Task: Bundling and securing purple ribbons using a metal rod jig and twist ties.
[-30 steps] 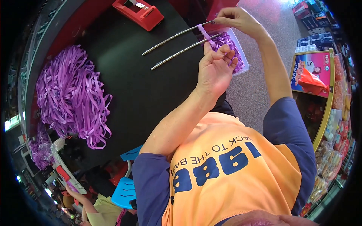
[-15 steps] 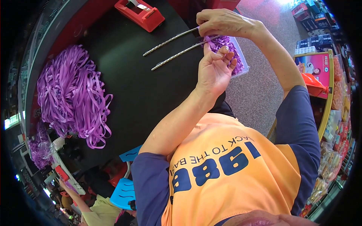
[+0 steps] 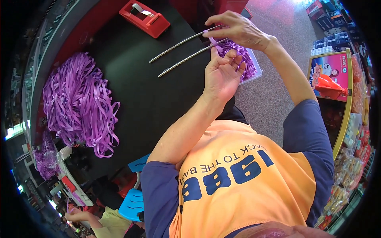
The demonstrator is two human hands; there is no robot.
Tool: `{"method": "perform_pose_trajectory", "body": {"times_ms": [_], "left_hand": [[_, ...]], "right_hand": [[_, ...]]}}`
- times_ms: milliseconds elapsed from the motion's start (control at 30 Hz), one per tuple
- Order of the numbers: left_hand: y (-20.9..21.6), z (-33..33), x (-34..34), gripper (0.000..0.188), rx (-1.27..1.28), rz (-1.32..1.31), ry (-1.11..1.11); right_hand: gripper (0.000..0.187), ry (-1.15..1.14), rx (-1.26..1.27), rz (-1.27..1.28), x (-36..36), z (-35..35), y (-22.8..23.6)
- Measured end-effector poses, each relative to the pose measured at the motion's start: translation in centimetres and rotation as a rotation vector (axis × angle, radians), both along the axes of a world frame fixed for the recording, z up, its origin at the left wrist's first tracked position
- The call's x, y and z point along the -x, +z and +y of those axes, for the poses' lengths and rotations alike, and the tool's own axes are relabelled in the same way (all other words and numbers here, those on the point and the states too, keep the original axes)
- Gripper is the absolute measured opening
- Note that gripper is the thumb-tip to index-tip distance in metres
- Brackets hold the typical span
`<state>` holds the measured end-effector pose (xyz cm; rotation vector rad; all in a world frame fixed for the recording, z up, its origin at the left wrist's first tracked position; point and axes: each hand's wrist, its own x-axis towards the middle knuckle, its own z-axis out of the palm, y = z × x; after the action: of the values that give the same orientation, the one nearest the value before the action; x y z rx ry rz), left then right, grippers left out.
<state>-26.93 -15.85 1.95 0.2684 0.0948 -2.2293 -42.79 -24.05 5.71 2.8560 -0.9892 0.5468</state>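
Note:
Two twisted metal rods (image 3: 180, 44) stick out side by side over the black table, with a strip of purple ribbon (image 3: 213, 41) looped across them near their right ends. My left hand (image 3: 223, 75) is palm up below the rods. Its fingers are curled, with one fingertip raised against the ribbon at the lower rod; its grip on the ribbon is partly hidden. Over the rods' right ends, my right hand (image 3: 242, 31) has its fingers spread, the thumb near the ribbon on the upper rod. A clear plastic box (image 3: 258, 73) filled with short purple ribbon pieces (image 3: 245, 65) sits behind my left fingers.
A large heap of purple ribbon loops (image 3: 77, 103) lies on the left of the black table (image 3: 147, 115). A red tape dispenser (image 3: 147, 20) stands at the back. A blue chair (image 3: 132, 204) and a co-worker's hand (image 3: 77, 215) are at lower left. Shelves of packaged goods line the right.
My right hand has loosened from its pinch at the upper rod, and its fingers have spread. My left hand stays near the lower rod. The co-worker's hand at lower left has shifted.

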Motion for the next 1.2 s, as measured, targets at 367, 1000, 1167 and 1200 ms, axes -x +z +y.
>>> {"method": "perform_pose_trajectory", "body": {"times_ms": [367,1000,1167,1200], "left_hand": [[1.2,0.9,-0.1,0.063,0.052,-0.198,0.009],[0.6,-2.4,-9.8,0.064,1.793,-2.435,-0.113],[0.5,-2.6,-9.7,0.064,1.789,-2.438,-0.085],[0.4,-2.7,-9.8,0.064,1.771,-2.447,-0.088]], "right_hand": [[0.027,-0.183,-0.088,-0.479,-0.7,-2.7,-2.4],[0.047,-0.302,-1.514,-0.072,3.5,-4.6,1.3],[0.023,-0.677,-1.168,-0.099,11.0,-4.1,-7.9],[0.025,-0.785,-1.086,0.087,11.1,-3.6,-10.1]]}}
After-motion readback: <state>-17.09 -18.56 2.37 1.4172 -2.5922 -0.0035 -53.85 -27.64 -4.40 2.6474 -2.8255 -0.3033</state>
